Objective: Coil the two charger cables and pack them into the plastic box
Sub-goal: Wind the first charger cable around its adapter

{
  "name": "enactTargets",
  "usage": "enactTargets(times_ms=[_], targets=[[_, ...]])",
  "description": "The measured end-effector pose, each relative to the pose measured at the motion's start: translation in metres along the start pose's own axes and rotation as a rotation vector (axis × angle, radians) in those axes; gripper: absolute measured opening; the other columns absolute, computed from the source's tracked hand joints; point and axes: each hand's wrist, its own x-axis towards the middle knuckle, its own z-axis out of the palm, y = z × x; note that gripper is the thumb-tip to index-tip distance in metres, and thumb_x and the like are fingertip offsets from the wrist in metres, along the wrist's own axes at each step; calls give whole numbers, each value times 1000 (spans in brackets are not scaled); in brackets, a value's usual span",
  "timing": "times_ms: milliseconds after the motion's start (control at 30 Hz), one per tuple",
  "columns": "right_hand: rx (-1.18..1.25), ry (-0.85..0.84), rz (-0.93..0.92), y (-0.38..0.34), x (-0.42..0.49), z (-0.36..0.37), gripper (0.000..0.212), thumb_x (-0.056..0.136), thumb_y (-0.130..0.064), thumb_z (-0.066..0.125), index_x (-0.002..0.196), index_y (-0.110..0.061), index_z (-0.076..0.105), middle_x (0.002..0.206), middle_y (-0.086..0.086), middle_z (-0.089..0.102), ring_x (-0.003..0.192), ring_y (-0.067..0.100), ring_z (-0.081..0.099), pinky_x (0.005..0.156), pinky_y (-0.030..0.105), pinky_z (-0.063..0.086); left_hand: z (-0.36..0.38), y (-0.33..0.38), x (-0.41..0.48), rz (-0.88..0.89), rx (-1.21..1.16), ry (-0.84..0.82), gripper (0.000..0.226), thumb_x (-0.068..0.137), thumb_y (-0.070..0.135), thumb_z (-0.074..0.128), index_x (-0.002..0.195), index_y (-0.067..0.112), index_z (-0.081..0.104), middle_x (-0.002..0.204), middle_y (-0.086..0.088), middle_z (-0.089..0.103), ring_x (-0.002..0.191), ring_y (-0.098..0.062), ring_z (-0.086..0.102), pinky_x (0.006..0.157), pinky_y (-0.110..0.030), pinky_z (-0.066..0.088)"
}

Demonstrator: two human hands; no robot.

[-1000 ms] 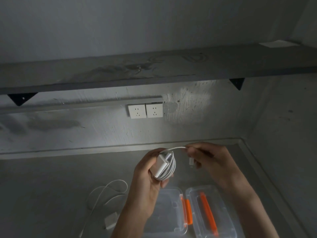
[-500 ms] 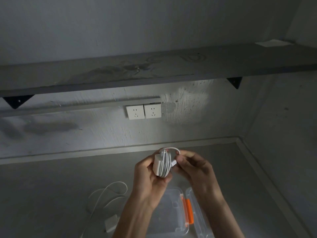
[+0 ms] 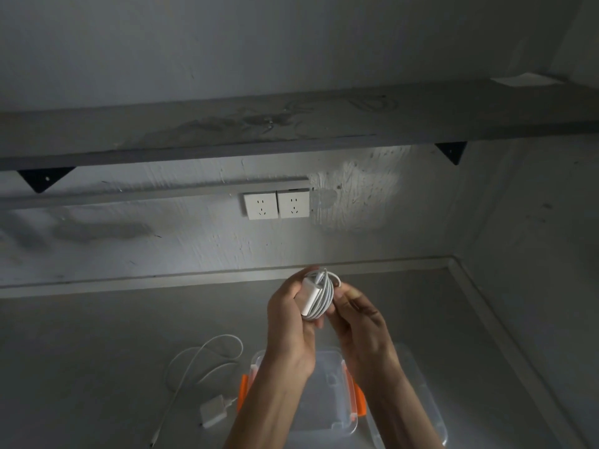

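Note:
A white charger point(image 3: 317, 295) with its cable wound around it sits between both hands, above the table. My left hand point(image 3: 287, 314) grips its left side. My right hand point(image 3: 352, 314) presses against the wound cable on the right, fingers closed on it. Below my forearms lies the clear plastic box point(image 3: 327, 400) with orange latches, open, its lid point(image 3: 421, 400) lying to the right. A second white charger point(image 3: 213, 413) rests on the table left of the box, its cable point(image 3: 207, 358) loose in loops.
Two white wall sockets point(image 3: 276, 205) sit on the back wall under a grey shelf point(image 3: 291, 124). A side wall closes the table on the right. A raised edge point(image 3: 479, 303) runs along the table's back and right side.
The last free length of cable has been wound onto the charger. My right hand moved in from the right until it touches the bundle. The view shifted slightly right.

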Motion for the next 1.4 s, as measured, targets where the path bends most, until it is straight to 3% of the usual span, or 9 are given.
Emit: enactTargets(times_ms=[133,267,400,500,667,800,1000,1300,1400], targets=[[-47,-29,-15,3,-3,-5,37,80,-6,62,111,14,59,103,27,65,91,28,67,85,31,58,-3,-7,5,74,85,63,24,89,18,51,86,16,75,76,-9,72,64,-19,58,56,-29,37],[-205,16,-58,4,-5,-10,37,82,-12,67,110,11,62,101,25,69,94,32,65,93,43,51,-1,-10,1,185,144,84,23,80,19,53,86,15,74,73,-5,70,56,-13,55,46,-21,36],[-371,179,-212,14,-8,-8,10,89,-2,62,93,0,71,85,19,72,78,29,66,75,37,55,-1,-14,3,107,131,55,26,83,16,53,97,8,73,80,-9,70,57,-16,56,44,-20,34],[-465,244,-330,13,-9,-4,8,87,-1,66,86,-5,73,82,21,74,71,26,70,68,35,58,-2,-18,3,108,91,58,26,83,17,53,97,8,73,77,-10,68,53,-14,53,45,-21,33],[-236,99,-99,9,-13,-2,19,92,2,55,104,12,66,91,31,67,82,32,63,74,31,57,-1,-22,6,169,117,101,31,77,21,54,96,6,72,82,-14,71,62,-19,59,44,-21,38],[-313,-16,83,2,-14,-10,26,94,-8,50,109,-3,71,112,20,71,98,22,69,83,28,52,-2,-31,9,250,149,212,21,91,8,52,94,7,73,90,-13,73,73,-14,65,54,-18,46],[-514,9,46,0,-18,-11,18,92,-4,56,99,-5,73,93,18,76,87,24,68,72,31,47,-15,-40,14,382,231,213,27,100,10,44,94,9,71,96,-10,71,78,-8,66,64,-16,50],[-483,-98,53,-2,-33,-3,21,94,-16,60,105,-5,73,109,22,72,103,25,66,85,32,49,-22,-40,7,609,391,182,32,100,26,39,102,16,69,104,-9,68,95,-17,66,80,-25,50],[-394,-136,81,-5,-37,0,30,90,-21,64,108,3,69,114,31,65,105,31,60,93,40,45,-20,-37,0,682,408,149,34,100,27,36,104,15,68,102,-9,68,94,-20,65,82,-27,50]])
